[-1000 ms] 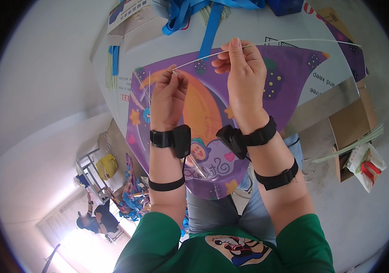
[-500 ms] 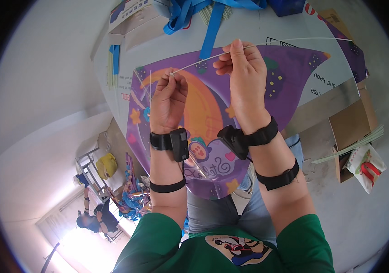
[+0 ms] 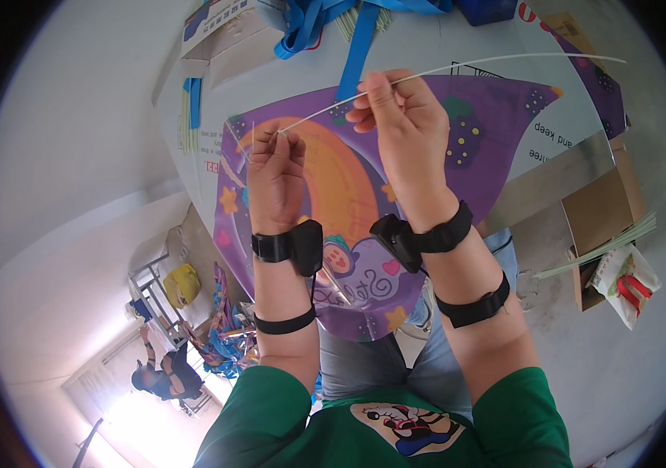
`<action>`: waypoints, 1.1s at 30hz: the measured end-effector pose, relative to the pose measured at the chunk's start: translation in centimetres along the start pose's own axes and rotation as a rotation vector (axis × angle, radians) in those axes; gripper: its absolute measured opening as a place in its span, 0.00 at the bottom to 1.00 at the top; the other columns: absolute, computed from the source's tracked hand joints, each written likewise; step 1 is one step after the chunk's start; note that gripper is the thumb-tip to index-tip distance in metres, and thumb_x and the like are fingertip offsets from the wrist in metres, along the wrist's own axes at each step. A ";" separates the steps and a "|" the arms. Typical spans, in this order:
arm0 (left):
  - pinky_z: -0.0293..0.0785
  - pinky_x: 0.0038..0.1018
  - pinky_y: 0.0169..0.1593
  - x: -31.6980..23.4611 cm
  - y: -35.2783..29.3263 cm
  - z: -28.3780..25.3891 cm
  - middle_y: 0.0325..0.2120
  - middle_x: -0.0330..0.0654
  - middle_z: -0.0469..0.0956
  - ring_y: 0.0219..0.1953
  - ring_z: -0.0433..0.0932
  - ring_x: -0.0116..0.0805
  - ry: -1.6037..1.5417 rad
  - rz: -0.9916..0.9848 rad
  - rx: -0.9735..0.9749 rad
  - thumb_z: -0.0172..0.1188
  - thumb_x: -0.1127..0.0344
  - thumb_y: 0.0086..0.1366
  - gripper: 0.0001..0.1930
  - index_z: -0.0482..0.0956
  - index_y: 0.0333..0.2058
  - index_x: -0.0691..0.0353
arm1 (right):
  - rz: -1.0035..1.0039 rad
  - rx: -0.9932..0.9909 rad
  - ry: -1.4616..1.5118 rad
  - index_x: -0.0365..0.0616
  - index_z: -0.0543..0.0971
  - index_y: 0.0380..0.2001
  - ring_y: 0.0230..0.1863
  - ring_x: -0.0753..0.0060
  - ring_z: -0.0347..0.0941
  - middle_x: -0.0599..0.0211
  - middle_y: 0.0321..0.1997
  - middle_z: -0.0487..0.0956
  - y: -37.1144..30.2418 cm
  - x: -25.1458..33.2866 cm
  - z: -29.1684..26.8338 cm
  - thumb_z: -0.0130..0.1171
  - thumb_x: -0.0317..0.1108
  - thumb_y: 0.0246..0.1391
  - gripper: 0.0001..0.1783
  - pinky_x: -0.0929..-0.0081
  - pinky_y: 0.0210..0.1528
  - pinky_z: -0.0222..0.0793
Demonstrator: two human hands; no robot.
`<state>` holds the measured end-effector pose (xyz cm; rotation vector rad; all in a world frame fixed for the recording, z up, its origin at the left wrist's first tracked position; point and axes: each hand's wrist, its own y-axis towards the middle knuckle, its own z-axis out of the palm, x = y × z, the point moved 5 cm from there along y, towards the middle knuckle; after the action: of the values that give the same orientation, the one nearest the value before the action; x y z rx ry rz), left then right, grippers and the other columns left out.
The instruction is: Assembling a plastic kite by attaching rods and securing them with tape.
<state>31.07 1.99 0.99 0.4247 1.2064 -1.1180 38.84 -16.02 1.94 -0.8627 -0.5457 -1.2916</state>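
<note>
My left hand (image 3: 277, 175) is closed, its thumb and fingertips pinching one end of a thin white rod (image 3: 520, 55). My right hand (image 3: 413, 132) grips the same rod further along, between thumb and fingers. From there the rod runs on in a slight bend past the right side of the table. Beneath both hands lies a purple printed fabric sheet (image 3: 473, 191) with a yellow-orange crescent, stars and a small cartoon figure. Thin pale lines show at the sheet's left corner, close to my left hand; what they are I cannot make out.
Blue ribbon (image 3: 362, 51) trails across the back of the table from a heap. A cardboard box (image 3: 235, 43) stands at the back left, a blue bin (image 3: 489, 9) at the back right. Below right, pale sticks (image 3: 606, 248) lie over an open carton (image 3: 602, 210). Another person (image 3: 168, 376) is at lower left.
Both hands have shifted a little to the left, the right one further, so they are closer together. The rod's free end has moved right and slightly up.
</note>
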 end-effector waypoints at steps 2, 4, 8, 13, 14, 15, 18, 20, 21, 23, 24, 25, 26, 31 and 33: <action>0.69 0.24 0.48 -0.2 0.0 -0.4 0.35 0.37 0.73 0.38 0.73 0.27 0.016 0.029 0.000 0.53 0.75 0.63 0.13 0.68 0.46 0.61 | -0.081 0.036 -0.068 0.37 0.75 0.26 0.20 0.84 0.70 0.71 0.19 0.73 -0.2 0.0 0.3 0.57 0.34 0.56 0.11 0.87 0.22 0.65; 0.69 0.24 0.48 -0.3 0.0 -0.7 0.35 0.38 0.73 0.38 0.73 0.27 0.031 0.056 0.001 0.53 0.75 0.63 0.15 0.66 0.49 0.61 | -0.162 0.071 -0.136 0.37 0.75 0.24 0.19 0.85 0.68 0.71 0.17 0.72 -0.4 0.0 0.5 0.59 0.33 0.54 0.10 0.87 0.21 0.63; 0.68 0.24 0.47 -0.3 -0.6 -1.1 0.35 0.41 0.72 0.39 0.72 0.28 0.011 0.041 -0.041 0.52 0.75 0.63 0.19 0.60 0.52 0.63 | -0.298 0.122 -0.282 0.37 0.74 0.22 0.16 0.82 0.62 0.68 0.15 0.70 -0.7 0.3 0.8 0.61 0.31 0.51 0.10 0.84 0.19 0.60; 0.68 0.23 0.45 0.5 -1.8 -1.6 0.36 0.41 0.70 0.39 0.71 0.28 -0.160 -0.073 -0.082 0.50 0.75 0.64 0.23 0.56 0.56 0.69 | -0.279 0.134 -0.395 0.37 0.73 0.21 0.16 0.75 0.62 0.65 0.15 0.70 -0.7 0.0 0.5 0.62 0.31 0.50 0.11 0.81 0.19 0.59; 0.68 0.23 0.45 0.6 -1.9 -2.0 0.36 0.41 0.70 0.39 0.71 0.29 -0.270 -0.102 -0.087 0.50 0.75 0.64 0.24 0.55 0.57 0.70 | -0.260 0.169 -0.361 0.37 0.73 0.21 0.16 0.73 0.63 0.65 0.16 0.70 -0.5 -0.5 0.6 0.62 0.31 0.50 0.10 0.80 0.20 0.60; 0.68 0.22 0.44 0.8 -2.0 -2.3 0.36 0.41 0.70 0.39 0.71 0.29 -0.380 -0.130 -0.091 0.49 0.75 0.65 0.24 0.54 0.58 0.71 | -0.242 0.203 -0.327 0.37 0.74 0.21 0.16 0.72 0.64 0.65 0.16 0.70 -0.3 -0.8 0.8 0.61 0.31 0.50 0.10 0.78 0.20 0.60; 0.69 0.21 0.43 0.2 -2.4 -3.2 0.35 0.41 0.70 0.39 0.71 0.28 -0.517 -0.124 -0.055 0.48 0.75 0.65 0.21 0.56 0.56 0.72 | -0.113 0.312 -0.274 0.36 0.74 0.22 0.18 0.72 0.67 0.64 0.17 0.72 -0.4 -1.1 1.6 0.57 0.29 0.52 0.09 0.78 0.21 0.62; 0.69 0.21 0.43 -0.4 -2.7 -3.5 0.35 0.41 0.70 0.39 0.70 0.28 -0.476 -0.096 -0.074 0.48 0.74 0.66 0.20 0.57 0.55 0.71 | -0.068 0.383 -0.318 0.35 0.75 0.26 0.22 0.77 0.70 0.67 0.20 0.73 -0.4 -1.1 2.0 0.55 0.28 0.55 0.08 0.81 0.24 0.65; 0.69 0.22 0.43 -0.9 -2.8 -3.7 0.35 0.41 0.70 0.39 0.70 0.27 -0.436 -0.070 -0.093 0.47 0.74 0.66 0.19 0.58 0.54 0.71 | -0.023 0.453 -0.366 0.33 0.75 0.29 0.26 0.81 0.72 0.70 0.24 0.75 -0.5 -1.1 2.5 0.53 0.28 0.57 0.07 0.85 0.28 0.68; 0.70 0.22 0.43 -1.8 -3.6 -3.2 0.34 0.41 0.70 0.39 0.70 0.27 -0.406 -0.064 -0.048 0.48 0.74 0.66 0.19 0.59 0.54 0.70 | 0.027 0.512 -0.310 0.32 0.75 0.29 0.26 0.81 0.72 0.69 0.25 0.75 -0.9 -0.9 3.5 0.53 0.26 0.56 0.07 0.84 0.28 0.67; 0.70 0.21 0.43 -2.3 -4.2 -2.8 0.34 0.40 0.71 0.38 0.70 0.27 -0.377 -0.062 -0.010 0.48 0.73 0.66 0.19 0.59 0.54 0.70 | 0.086 0.569 -0.258 0.32 0.76 0.30 0.26 0.81 0.72 0.69 0.26 0.75 -1.4 -1.0 4.2 0.52 0.25 0.56 0.06 0.83 0.28 0.67; 0.70 0.21 0.43 -2.9 -5.1 -2.5 0.34 0.40 0.71 0.38 0.70 0.27 -0.378 -0.032 0.009 0.48 0.73 0.66 0.19 0.59 0.54 0.70 | 0.057 0.590 -0.253 0.32 0.76 0.30 0.26 0.81 0.72 0.69 0.26 0.75 -2.0 -0.8 4.7 0.52 0.25 0.56 0.06 0.83 0.28 0.67; 0.70 0.21 0.43 -2.9 -6.1 -2.7 0.34 0.41 0.72 0.38 0.71 0.28 -0.357 -0.057 -0.033 0.48 0.73 0.66 0.17 0.62 0.52 0.69 | 0.099 0.642 -0.234 0.32 0.76 0.29 0.27 0.81 0.71 0.69 0.25 0.75 -2.8 -1.3 5.1 0.53 0.25 0.55 0.06 0.82 0.28 0.67; 0.71 0.21 0.46 -2.0 -12.0 -1.5 0.35 0.39 0.75 0.38 0.74 0.28 -0.381 -0.155 -0.028 0.51 0.71 0.65 0.06 0.73 0.38 0.66 | 0.198 0.850 -0.387 0.33 0.77 0.29 0.29 0.83 0.70 0.71 0.25 0.76 -8.5 -2.6 5.0 0.56 0.25 0.53 0.05 0.82 0.30 0.67; 0.71 0.21 0.45 -2.7 -14.4 -2.0 0.34 0.37 0.75 0.38 0.74 0.27 -0.403 -0.126 -0.056 0.52 0.71 0.65 0.06 0.74 0.38 0.65 | 0.133 0.859 -0.341 0.35 0.78 0.29 0.27 0.84 0.69 0.72 0.24 0.75 -11.7 -2.7 5.6 0.56 0.26 0.53 0.05 0.83 0.28 0.65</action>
<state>17.89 -1.62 6.69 0.0726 0.9139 -1.2058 27.50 -10.43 5.93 -0.3739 -1.1799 -0.6665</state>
